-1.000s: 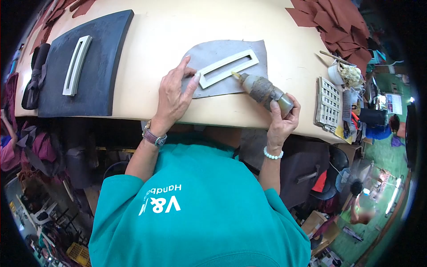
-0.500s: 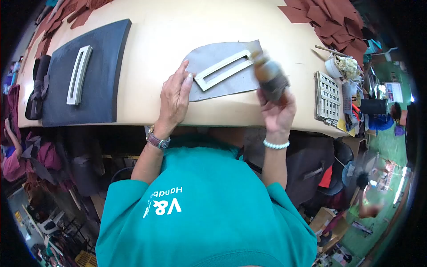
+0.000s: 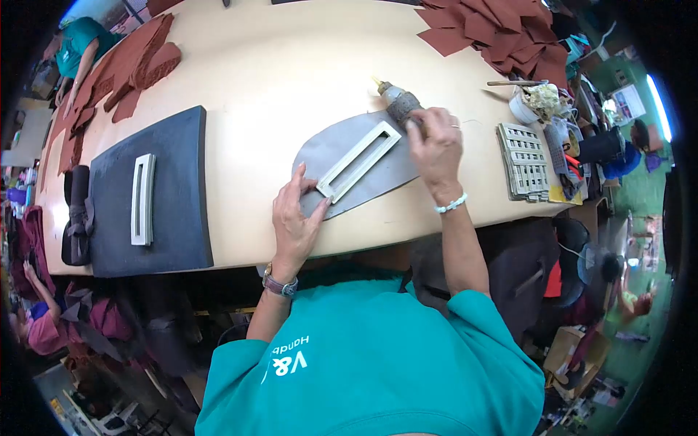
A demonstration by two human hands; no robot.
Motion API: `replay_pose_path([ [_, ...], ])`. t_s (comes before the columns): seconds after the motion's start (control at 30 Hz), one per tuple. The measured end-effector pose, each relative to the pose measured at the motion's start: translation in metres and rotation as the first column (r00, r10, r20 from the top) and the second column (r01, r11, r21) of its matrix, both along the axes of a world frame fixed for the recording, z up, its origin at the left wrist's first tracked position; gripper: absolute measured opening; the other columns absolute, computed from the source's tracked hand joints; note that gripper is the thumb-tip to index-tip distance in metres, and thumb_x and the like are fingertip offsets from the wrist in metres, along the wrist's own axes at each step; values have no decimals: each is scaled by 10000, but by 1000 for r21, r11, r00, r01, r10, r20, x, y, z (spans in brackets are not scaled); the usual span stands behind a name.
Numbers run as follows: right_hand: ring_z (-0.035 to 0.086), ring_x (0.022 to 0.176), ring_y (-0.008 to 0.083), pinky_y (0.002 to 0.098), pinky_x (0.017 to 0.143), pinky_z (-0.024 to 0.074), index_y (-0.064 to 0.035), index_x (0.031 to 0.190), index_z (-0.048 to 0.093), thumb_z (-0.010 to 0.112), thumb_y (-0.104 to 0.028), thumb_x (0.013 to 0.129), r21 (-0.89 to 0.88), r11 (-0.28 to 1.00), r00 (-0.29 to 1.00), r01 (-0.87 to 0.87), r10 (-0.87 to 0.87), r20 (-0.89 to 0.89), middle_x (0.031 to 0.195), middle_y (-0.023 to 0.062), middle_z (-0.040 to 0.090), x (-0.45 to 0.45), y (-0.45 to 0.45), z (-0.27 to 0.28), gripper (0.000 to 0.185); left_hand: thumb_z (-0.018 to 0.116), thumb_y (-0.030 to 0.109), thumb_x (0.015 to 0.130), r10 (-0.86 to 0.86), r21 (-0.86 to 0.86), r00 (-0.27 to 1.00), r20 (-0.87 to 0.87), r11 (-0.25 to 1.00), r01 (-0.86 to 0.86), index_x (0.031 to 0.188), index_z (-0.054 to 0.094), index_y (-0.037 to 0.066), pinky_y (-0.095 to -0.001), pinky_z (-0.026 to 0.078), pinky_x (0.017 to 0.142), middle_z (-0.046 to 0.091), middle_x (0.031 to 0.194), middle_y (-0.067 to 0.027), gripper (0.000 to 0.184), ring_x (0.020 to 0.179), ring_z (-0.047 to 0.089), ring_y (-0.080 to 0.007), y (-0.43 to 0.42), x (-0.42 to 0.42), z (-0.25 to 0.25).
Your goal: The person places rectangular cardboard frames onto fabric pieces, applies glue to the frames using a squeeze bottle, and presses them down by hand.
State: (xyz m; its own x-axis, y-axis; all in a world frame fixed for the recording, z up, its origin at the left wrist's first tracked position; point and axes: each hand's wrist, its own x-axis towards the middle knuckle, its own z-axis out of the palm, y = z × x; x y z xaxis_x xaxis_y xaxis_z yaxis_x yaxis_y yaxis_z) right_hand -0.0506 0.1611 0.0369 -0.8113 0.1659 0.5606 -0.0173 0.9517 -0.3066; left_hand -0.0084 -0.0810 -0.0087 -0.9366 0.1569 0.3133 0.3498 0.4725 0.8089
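The left hand [image 3: 294,221], half open, spreads its thumb and fingertips about the near left end of a pale frame [image 3: 363,168]. The right hand [image 3: 436,149], palm down, curls closed around a grimy bottle [image 3: 400,103], yellow tip pointing far left. The slotted frame lies slantwise on a grey sheet [image 3: 320,151] at the table's [image 3: 251,145] near side.
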Motion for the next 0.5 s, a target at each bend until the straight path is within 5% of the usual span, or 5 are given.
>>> replay_pose_path([
  [0.2,470,950,281,406,793,390,-6,770,646,577,-134,738,292,956,983,-22,-32,179,952,115,497,-8,-27,-16,148,709,71,703,1,2,1000,7,1000,-1,1313,415,10,-362,408,860,616,1007,-102,679,929,568,-240,0,0,-1],
  [0.5,510,946,263,394,817,400,-10,794,683,589,-128,736,54,995,995,-84,80,66,976,108,543,9,-29,14,162,709,31,709,-3,-48,1000,-18,999,2,1321,413,11,-358,446,859,620,1002,-122,680,945,582,-235,-1,0,2],
])
